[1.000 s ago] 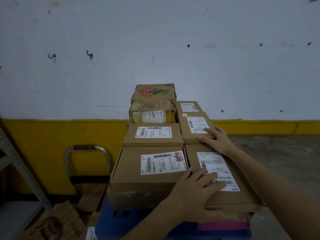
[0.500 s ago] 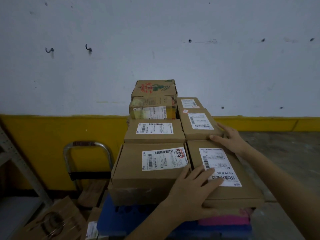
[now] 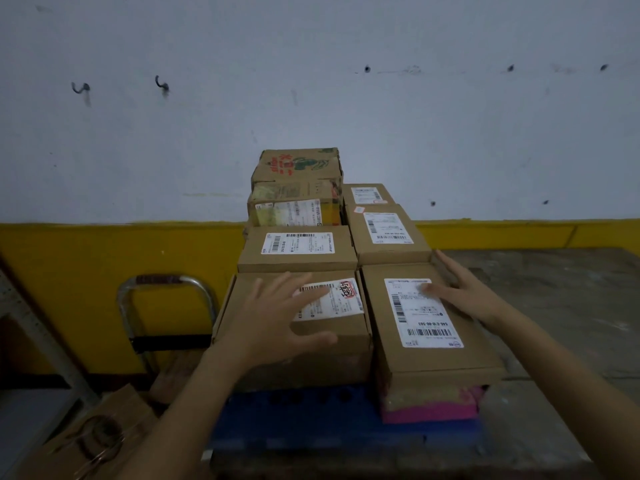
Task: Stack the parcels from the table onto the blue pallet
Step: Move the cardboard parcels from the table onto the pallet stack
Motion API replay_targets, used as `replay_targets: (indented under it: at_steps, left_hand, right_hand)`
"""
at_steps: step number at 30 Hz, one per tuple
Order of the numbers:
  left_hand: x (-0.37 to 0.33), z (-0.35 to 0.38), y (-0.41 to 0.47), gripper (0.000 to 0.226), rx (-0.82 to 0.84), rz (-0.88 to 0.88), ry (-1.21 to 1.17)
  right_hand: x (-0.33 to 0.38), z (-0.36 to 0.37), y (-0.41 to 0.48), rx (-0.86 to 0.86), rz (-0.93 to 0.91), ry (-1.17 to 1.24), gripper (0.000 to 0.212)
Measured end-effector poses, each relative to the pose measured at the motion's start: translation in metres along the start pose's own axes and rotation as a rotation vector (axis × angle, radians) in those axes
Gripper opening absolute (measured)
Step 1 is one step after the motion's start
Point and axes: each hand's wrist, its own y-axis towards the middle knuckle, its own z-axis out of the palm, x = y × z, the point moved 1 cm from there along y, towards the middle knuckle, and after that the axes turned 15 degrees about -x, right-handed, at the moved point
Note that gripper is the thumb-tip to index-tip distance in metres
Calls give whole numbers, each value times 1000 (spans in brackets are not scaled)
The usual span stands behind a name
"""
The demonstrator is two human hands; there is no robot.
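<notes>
Two hands hover over the near row of parcels, and neither has hold of anything. Our left hand [image 3: 277,320] is spread wide above the near-left parcel [image 3: 294,327], fingers splayed, blurred, so we cannot tell whether the palm touches the lid. Our right hand [image 3: 460,292] lies flat and open at the far right corner of the near-right parcel [image 3: 426,317], fingertips resting on or just over its label.

The parcels we can see sit on the blue pallet [image 3: 311,427], in two columns running toward the wall; the table they came from is not in view. The far-left stack [image 3: 298,185], with its printed carton on top, stands highest.

As for what could go wrong: the near-right parcel rests on a pink package [image 3: 433,407] that looks softer than cardboard, and it reaches right to the pallet's near edge. A push from our right hand, or more weight laid on top, could tilt it or slide it off toward us. The near-left parcel's lid looks slightly bowed, so a heavy parcel set there may crush it. The uneven heights across the rows would, we judge, make any next layer rock.

The pallet stands on a rough grey concrete floor [image 3: 554,306]. Behind is a white wall [image 3: 311,81] with small hooks and holes, banded yellow at its foot. To the left stand a metal trolley handle [image 3: 166,282], a shelf frame, and loose flattened cardboard [image 3: 86,438] near us. The light is dim.
</notes>
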Motion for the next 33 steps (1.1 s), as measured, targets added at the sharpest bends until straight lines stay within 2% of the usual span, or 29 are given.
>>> replay_targets:
  at_steps: [3, 6, 10, 20, 26, 30, 33]
  left_hand:
    - [8, 4, -5, 85, 147, -30, 21]
    - [9, 12, -5, 69, 126, -33, 15]
    - [7, 19, 0, 66, 122, -23, 43]
    - [3, 23, 1, 68, 111, -5, 66]
    - [-1, 12, -8, 86, 54, -21, 75]
    - [28, -1, -38, 92, -106, -169, 99]
    - [56, -6, -70, 92, -152, -444, -180]
  right_hand:
    - [3, 5, -11, 56, -56, -51, 82]
    - [9, 7, -17, 32, -91, -68, 76]
    - [11, 10, -18, 17, -77, -80, 75]
    - [11, 9, -20, 21, -23, -51, 71]
    - [15, 1, -21, -32, -7, 45, 75]
    - [8, -9, -26, -50, 22, 99, 76]
    - [-10, -15, -37, -52, 65, 141, 73]
